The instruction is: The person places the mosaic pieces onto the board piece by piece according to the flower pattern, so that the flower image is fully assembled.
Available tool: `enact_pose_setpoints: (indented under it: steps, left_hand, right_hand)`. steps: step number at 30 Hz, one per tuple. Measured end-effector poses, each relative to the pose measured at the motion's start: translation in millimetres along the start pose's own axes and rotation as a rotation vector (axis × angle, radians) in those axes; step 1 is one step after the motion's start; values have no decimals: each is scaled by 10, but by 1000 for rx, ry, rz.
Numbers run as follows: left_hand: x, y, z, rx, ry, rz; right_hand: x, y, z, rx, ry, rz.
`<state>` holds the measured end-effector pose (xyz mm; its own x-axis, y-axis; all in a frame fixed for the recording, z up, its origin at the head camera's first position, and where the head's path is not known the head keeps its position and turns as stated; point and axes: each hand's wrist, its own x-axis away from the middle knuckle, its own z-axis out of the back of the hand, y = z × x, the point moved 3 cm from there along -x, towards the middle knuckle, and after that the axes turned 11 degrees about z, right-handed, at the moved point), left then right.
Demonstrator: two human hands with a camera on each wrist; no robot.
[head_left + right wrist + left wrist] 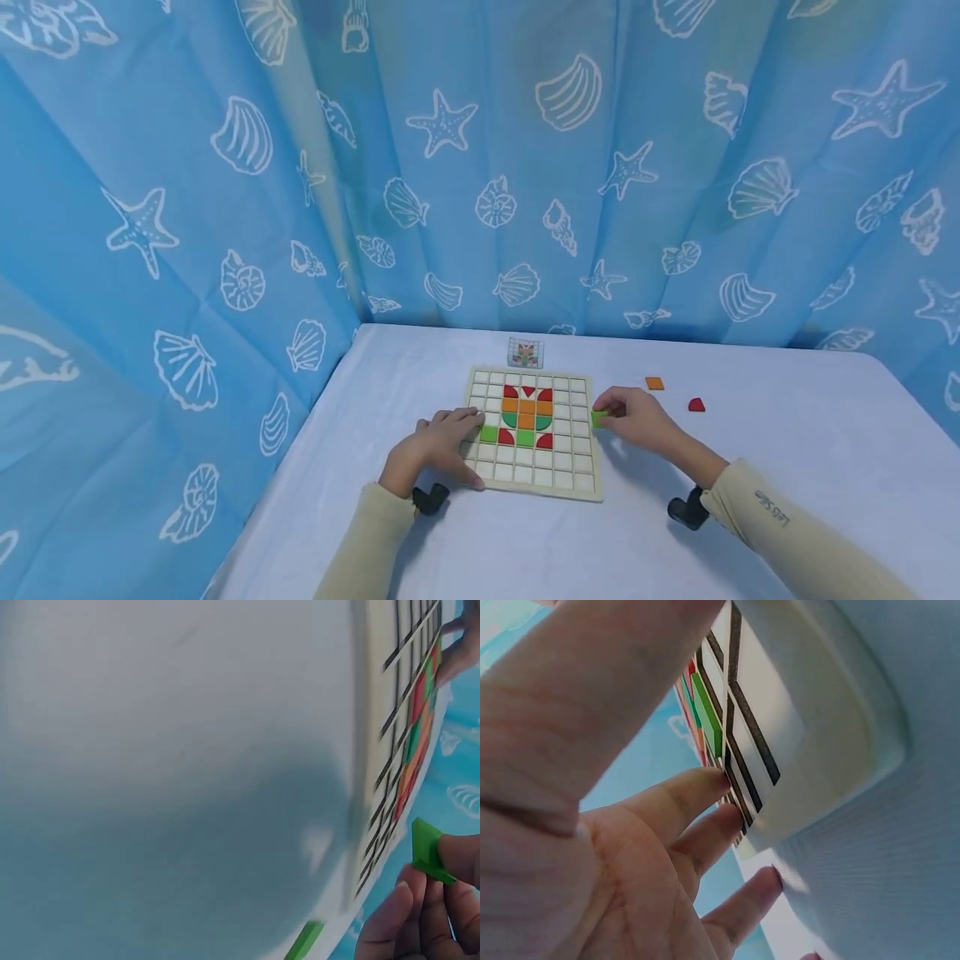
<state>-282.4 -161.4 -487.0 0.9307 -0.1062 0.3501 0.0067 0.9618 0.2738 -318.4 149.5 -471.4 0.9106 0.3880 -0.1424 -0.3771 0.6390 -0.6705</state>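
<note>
A square wooden grid board [536, 492] lies on the table, partly filled with red, orange and green tiles in a flower-like pattern. My left hand [438, 446] rests at the board's left edge with spread fingers; the thumb is near the front-left corner. In the left wrist view some fingertips [712, 780] touch the board's side. Beyond the right edge, my right hand [641, 417] pinches a bright green tile [426, 851] between thumb and fingers, raised above the table. Another green tile [304, 941] lies on the cloth in the right wrist view.
A small pattern card [525, 352] lies behind the board. Loose on the right are an orange square tile [655, 383] and a red rounded tile [697, 405]. A white cloth covers the table [420, 358]; a blue shell-print curtain [495, 167] hangs behind.
</note>
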Motion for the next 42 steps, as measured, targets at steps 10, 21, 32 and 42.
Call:
enact_pose_setpoints:
  steps: [10, 21, 32, 42]
  left_hand:
    - [46, 37, 40, -1, -2, -14]
    - [43, 30, 58, -2, 0, -25]
    - [-26, -14, -34, -12, -18, 8]
    - [39, 36, 30, 15, -10, -11]
  right_hand:
    - [-73, -90, -262, -80, 32, -82]
    - [-88, -150, -435, -82, -21, -25]
    - [-74, -217, -507, 64, -114, -2]
    - [-87, -171, -456, 4, -165, -9]
